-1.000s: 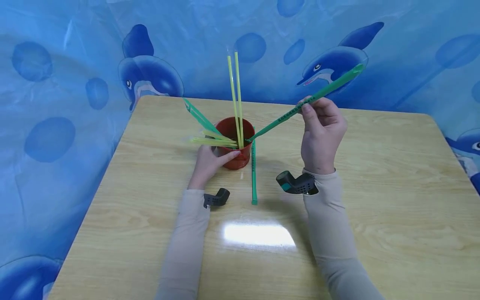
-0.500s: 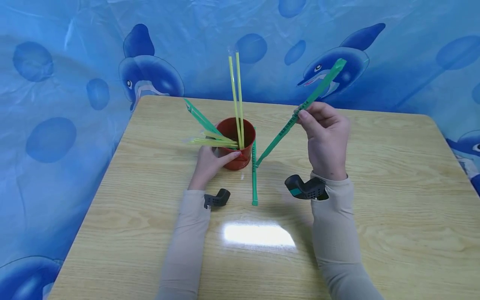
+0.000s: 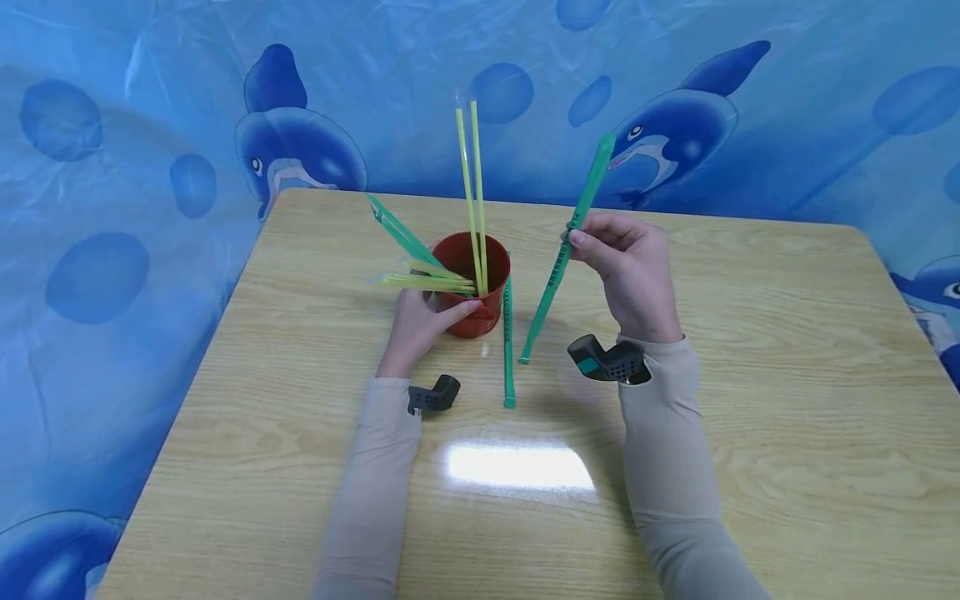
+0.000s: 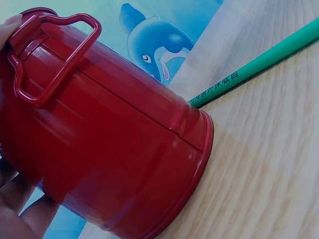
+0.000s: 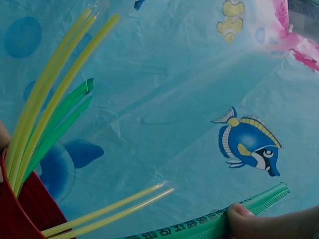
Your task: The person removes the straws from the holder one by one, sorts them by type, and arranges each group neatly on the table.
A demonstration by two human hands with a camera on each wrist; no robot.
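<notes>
My left hand (image 3: 417, 325) holds the red metal bucket (image 4: 119, 129) at its left side, thumb on the rim near the wire handle (image 4: 92, 25). Yellow straws (image 3: 480, 200) in clear wrappers stand up from the bucket, and others (image 3: 427, 283) lean left over its rim. Green-wrapped straws (image 3: 405, 237) also lean out to the left. To the right of the bucket, my right hand (image 3: 630, 267) pinches a green-wrapped straw (image 3: 558, 267) with dark print, tilted, its lower end near the table. Another green-wrapped straw (image 3: 509, 358) lies on the table beside the bucket.
The wood-grain table (image 3: 300, 467) extends to both sides of the hands. Behind it hangs a blue sheet (image 3: 420, 50) printed with dolphins. Black wrist cameras (image 3: 435, 395) sit on both sleeves.
The green straw in my right hand has come out of the bucket's mouth, and its lower end has swung right and toward me, turning steeper. The left hand and bucket stay in place.
</notes>
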